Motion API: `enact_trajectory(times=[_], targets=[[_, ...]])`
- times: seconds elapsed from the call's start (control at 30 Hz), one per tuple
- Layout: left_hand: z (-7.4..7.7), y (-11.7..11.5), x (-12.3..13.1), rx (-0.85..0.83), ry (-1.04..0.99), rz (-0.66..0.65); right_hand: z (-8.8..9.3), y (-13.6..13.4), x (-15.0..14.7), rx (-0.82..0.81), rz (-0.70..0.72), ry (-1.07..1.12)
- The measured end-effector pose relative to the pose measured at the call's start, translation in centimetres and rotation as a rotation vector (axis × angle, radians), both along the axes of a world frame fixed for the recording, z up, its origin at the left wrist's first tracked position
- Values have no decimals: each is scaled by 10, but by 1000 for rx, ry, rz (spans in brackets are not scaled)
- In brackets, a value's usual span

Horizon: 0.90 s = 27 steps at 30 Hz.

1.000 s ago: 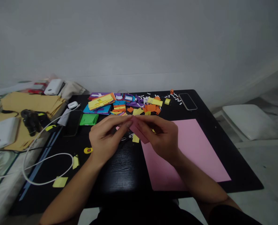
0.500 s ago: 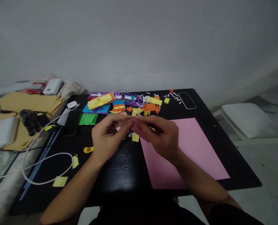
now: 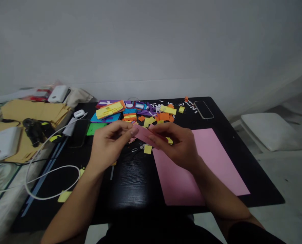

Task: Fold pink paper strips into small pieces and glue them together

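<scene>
The left hand (image 3: 107, 142) and right hand (image 3: 180, 144) are both pinching a narrow pink paper strip (image 3: 144, 135) above the black tabletop (image 3: 130, 189); its long axis is slanting down rightward, toward a large pink paper sheet (image 3: 217, 159).

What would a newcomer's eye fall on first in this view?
Probably the large pink sheet, lying flat on the right side of the black table. Next would come the small pink paper piece between the two hands, left hand and right hand, near the middle. Beyond them, bright yellow strips lie stacked left of loose orange scraps.
</scene>
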<state>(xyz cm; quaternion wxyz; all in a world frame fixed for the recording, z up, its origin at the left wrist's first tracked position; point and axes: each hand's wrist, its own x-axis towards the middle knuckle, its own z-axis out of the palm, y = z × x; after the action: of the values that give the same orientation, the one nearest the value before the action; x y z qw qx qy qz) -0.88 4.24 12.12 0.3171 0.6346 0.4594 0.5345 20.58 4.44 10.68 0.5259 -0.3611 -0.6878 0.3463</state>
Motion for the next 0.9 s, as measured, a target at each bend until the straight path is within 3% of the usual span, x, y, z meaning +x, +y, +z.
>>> enact_trajectory(times=[0.23,0.37,0.67,0.9], targets=[[2,2,-9,70,-23,113,11,7,15,34,41,-77],[0,1,-11,144,31,169,14,10,21,91,-7,-169],[-4,0,-5,184,-46,244,10,6,11,-85,-103,153],[-6,-2,-4,160,-73,238,12,5,9,-154,-86,195]])
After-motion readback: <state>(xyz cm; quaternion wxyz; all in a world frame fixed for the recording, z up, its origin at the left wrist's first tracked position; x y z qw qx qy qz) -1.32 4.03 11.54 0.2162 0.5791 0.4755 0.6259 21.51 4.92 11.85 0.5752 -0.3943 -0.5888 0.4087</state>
